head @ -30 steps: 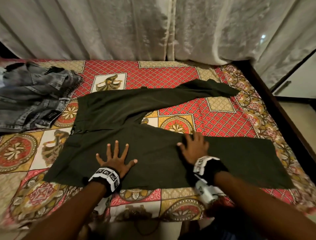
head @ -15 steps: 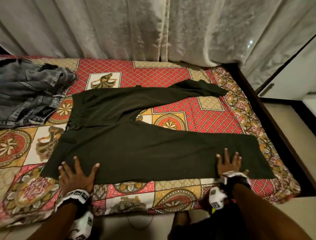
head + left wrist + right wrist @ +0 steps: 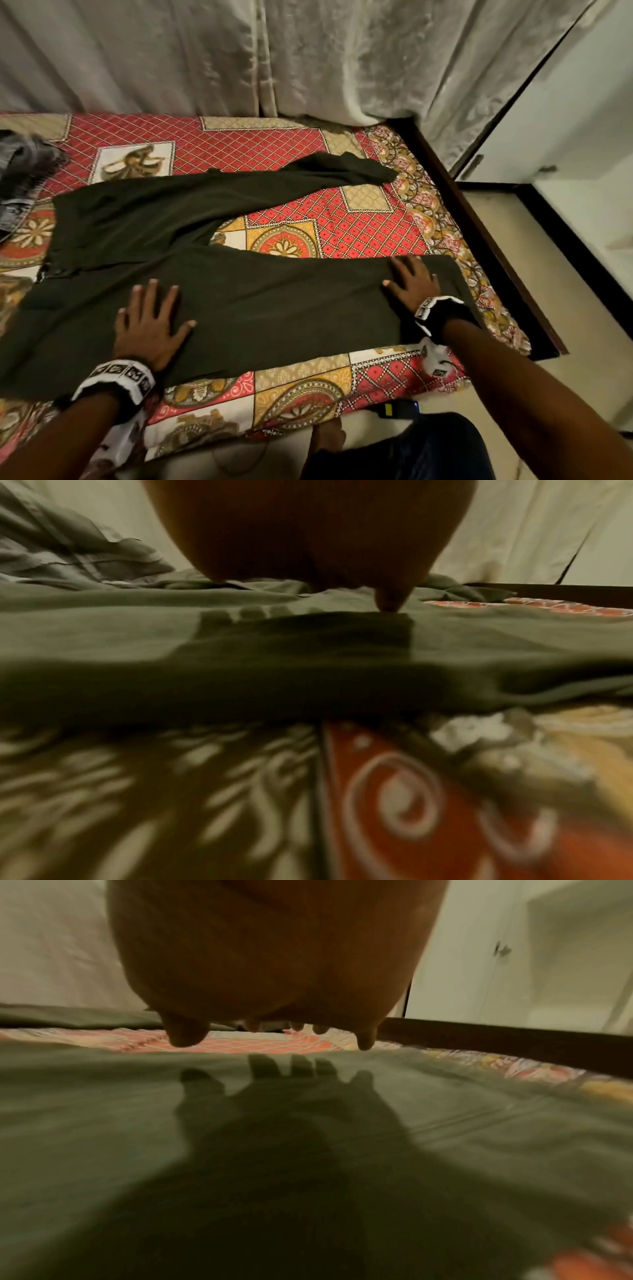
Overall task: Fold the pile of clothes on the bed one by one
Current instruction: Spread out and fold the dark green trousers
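Observation:
Dark green trousers (image 3: 260,308) lie spread on the patterned bedsheet (image 3: 301,387), waist to the left and both legs pointing right. The far leg (image 3: 308,178) angles away toward the curtain. My left hand (image 3: 150,322) lies flat, fingers spread, on the near leg close to the seat. My right hand (image 3: 411,281) lies flat with straight fingers on the same leg near its hem. In the wrist views each palm hovers over green cloth (image 3: 308,653) (image 3: 308,1123), fingers straight, with the hand's shadow below.
A pile of grey denim (image 3: 24,174) sits at the far left of the bed. Pale curtains (image 3: 274,58) hang behind. The dark wooden bed frame (image 3: 479,226) runs along the right, with floor and a white cabinet (image 3: 565,113) beyond it.
Both hands have moved up from the near edge of the trousers onto the near leg. The view has shifted right, pushing the denim pile almost out of frame.

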